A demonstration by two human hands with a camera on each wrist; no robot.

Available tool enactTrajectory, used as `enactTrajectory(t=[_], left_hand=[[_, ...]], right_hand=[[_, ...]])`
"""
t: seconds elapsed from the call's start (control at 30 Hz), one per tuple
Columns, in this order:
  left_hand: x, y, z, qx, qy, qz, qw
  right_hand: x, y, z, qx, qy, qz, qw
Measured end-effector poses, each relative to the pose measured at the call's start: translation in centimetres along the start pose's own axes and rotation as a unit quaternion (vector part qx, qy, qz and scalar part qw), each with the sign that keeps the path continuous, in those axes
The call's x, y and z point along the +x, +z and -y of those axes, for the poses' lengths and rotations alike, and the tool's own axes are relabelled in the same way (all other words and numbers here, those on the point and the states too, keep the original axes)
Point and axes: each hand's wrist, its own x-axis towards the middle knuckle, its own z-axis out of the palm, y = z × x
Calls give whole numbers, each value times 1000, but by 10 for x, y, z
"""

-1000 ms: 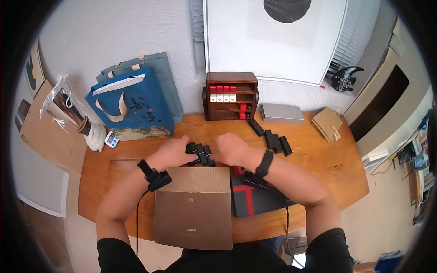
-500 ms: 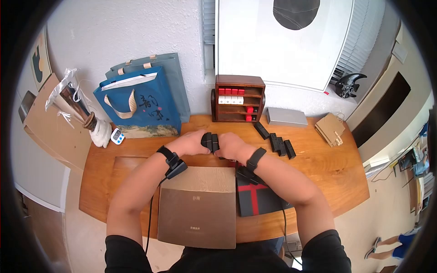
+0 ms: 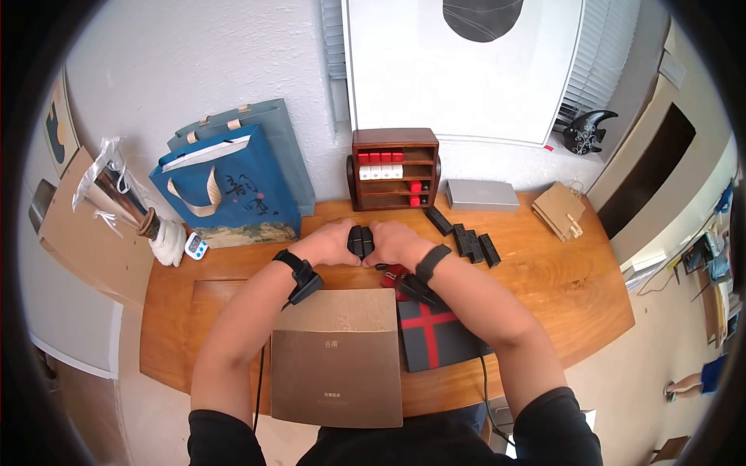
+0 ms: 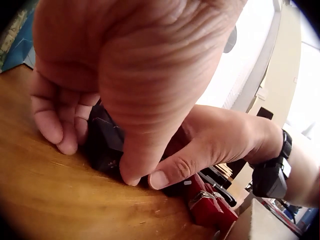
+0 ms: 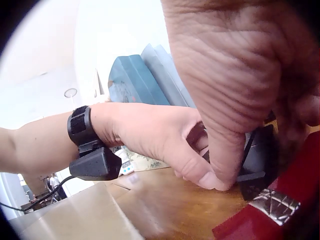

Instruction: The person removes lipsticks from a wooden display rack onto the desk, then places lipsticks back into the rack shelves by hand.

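Note:
Both hands come together over the wooden desk, with a small group of black rectangular blocks (image 3: 360, 242) between them. My left hand (image 3: 334, 242) grips the blocks from the left, its thumb on the near side and its fingers bent behind them, as the left wrist view shows. From the right, my right hand (image 3: 395, 245) holds the same group; the two thumb tips meet in front. A faint mark shows on the end of one black block (image 4: 106, 145). The hands hide most of the group. Right by the right wrist lies a red item with a silver band (image 5: 274, 206).
A brown box (image 3: 334, 373) and a black box with red stripes (image 3: 458, 353) lie at the near edge. Behind stand a wooden rack (image 3: 395, 140) of red and white cubes, a silver box (image 3: 482, 194) and blue bags (image 3: 225, 186). More black blocks (image 3: 466, 242) lie right.
The blocks stood in a loose, staggered row between the hands; now they are squeezed together in a tight group. Both hands have closed in on each other. The head view has shifted slightly.

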Motion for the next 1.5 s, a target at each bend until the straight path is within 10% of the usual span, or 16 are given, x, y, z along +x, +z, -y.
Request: enactTrajectory(t=[0.33, 1.07, 1.13, 1.23, 1.5], left_hand=[[11, 11, -23, 43, 6, 4, 999], [12, 15, -8, 51, -87, -25, 995], [8, 9, -10, -275, -150, -19, 950], [4, 1, -17, -435, -127, -28, 891], [31, -9, -23, -541, -113, -43, 833]], right_hand=[[-8, 6, 12, -140, 96, -76, 983], [-1, 1, -18, -24, -118, -154, 981], [-8, -4, -25, 128, -132, -243, 952], [-14, -8, -31, 221, -82, -322, 917], [14, 3, -40, 409, -30, -280, 868]])
